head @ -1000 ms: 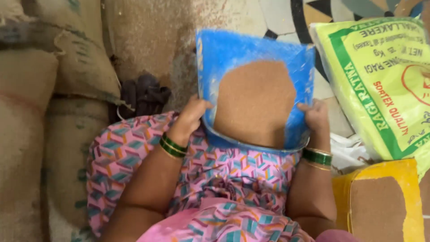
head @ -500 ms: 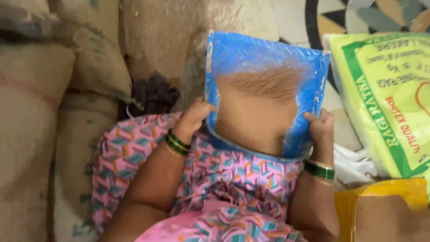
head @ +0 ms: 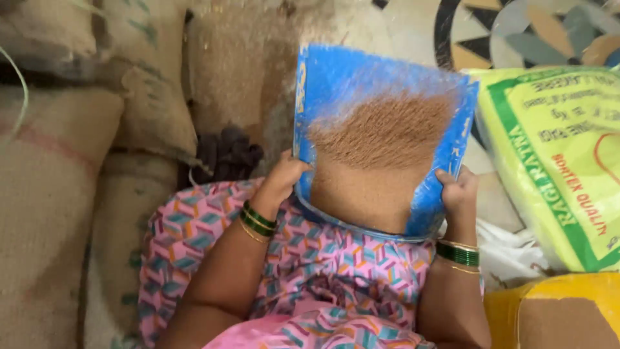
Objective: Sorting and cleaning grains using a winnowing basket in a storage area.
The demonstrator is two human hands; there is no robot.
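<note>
The person's left hand [head: 284,178] and right hand [head: 457,190] each grip a side edge of a blue winnowing tray [head: 336,77], fingers curled tight on its rim, over a pink patterned lap. Brown grain [head: 381,161] blurs up the tray mid-toss, so winnowing looks underway, not finished. A yellow-green printed sack [head: 555,168] lies to the right, burlap sacks [head: 58,194] to the left.
</note>
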